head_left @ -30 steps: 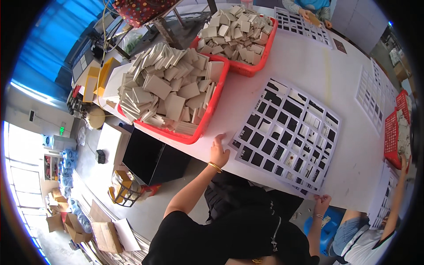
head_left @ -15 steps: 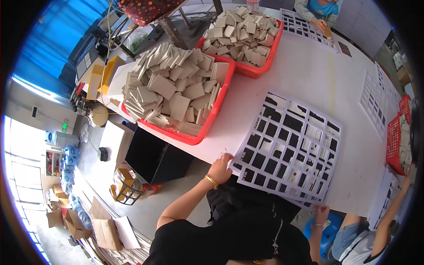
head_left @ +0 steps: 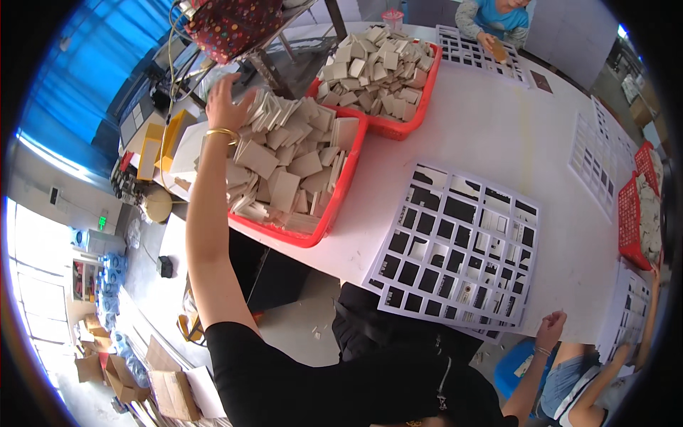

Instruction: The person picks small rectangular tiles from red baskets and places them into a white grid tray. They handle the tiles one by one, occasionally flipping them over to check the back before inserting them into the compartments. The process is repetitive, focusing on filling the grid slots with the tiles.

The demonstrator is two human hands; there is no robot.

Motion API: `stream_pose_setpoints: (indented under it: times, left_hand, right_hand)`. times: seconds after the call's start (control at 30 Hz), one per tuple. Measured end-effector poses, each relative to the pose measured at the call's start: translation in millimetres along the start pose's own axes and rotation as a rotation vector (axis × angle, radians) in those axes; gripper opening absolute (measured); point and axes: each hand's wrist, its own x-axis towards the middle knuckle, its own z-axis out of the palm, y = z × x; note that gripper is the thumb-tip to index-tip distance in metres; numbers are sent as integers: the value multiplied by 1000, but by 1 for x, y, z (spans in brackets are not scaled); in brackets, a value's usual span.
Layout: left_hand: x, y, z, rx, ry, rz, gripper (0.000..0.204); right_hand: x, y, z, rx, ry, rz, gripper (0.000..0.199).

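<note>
Presently, the left hand (head_left: 229, 108) is at the far left of a heap of pale flat pieces (head_left: 306, 164) in the nearer red basket (head_left: 351, 162). Its fingers are spread with the thumb standing apart; no piece shows in its grasp, and contact with the heap cannot be confirmed. The right hand (head_left: 551, 329) is by the near edge of the white table (head_left: 477, 135), just beside the lower right corner of a gridded sheet (head_left: 459, 245); whether it pinches anything cannot be told. That sheet lies flat, right of the basket, dark cells uppermost, another sheet's edge showing beneath.

In my judgement, handling at this heap calls for a light fingertip grip from the top, since pieces rise above the rim and could slide if dug into. The sheets are best kept clear of the right forearm, lest they skew.

The tabletop carries a faint yellow line and small marks. A second red basket (head_left: 407, 131), also heaped, stands just behind the first. Across the table a co-worker (head_left: 498, 20) holds a brown block (head_left: 499, 51). Beyond, a blue curtain (head_left: 99, 78) hangs at left, and cardboard boxes (head_left: 171, 395) sit on the floor, lower left
</note>
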Motion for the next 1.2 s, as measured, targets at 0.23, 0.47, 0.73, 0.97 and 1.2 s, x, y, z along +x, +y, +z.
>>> stream_pose_setpoints:
  times: [0.23, 0.47, 0.73, 0.97, 1.2]
  left_hand:
    - [10, 46, 14, 358, -787, -23, 111]
    - [-9, 53, 20, 399, -610, 135, 76]
    - [-89, 120, 6, 410, -461, 443, 55]
    - [-116, 119, -9, 88, -430, 662, 28]
    - [-111, 119, -13, -845, -19, -18, 23]
  right_hand:
    - [-12, 1, 18, 37, -42, 54, 24]
    - [-6, -6, 25, 51, -53, 5, 23]
    - [9, -23, 40, 117, -106, -21, 22]
    - [18, -33, 46, 151, -143, -26, 20]
    - [35, -74, 54, 164, -146, -133, 14]
